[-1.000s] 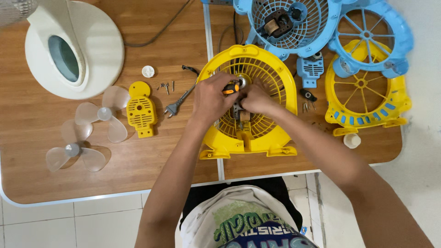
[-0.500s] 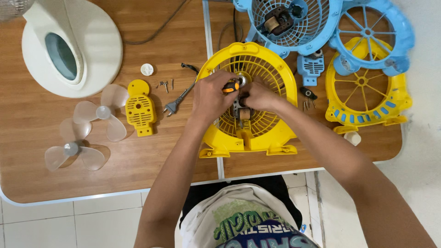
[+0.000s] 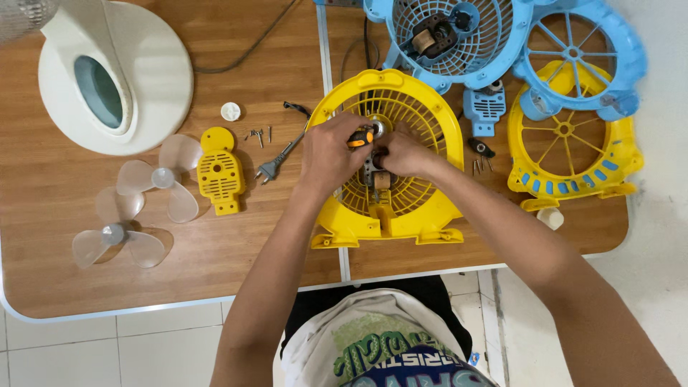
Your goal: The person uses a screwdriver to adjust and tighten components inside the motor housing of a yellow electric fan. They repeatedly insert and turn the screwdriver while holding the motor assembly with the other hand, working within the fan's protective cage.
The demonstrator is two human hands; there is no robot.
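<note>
We see yellow fan housing (image 3: 390,208) flat on bench (image 3: 215,272), centre. Left hand (image 3: 330,154) clamped on orange-handled screwdriver (image 3: 360,136) at hub; right hand (image 3: 401,153) closed beside motor (image 3: 378,175), steadying. Screws (image 3: 258,134) parked left.

Left hand (image 3: 331,156): palm down, fingers curled shut, knuckles toward the camera.
Right hand (image 3: 403,153): fingers bent inward, just beside the left hand.
Forearms: both bare, reaching forward and converging from below.
</note>
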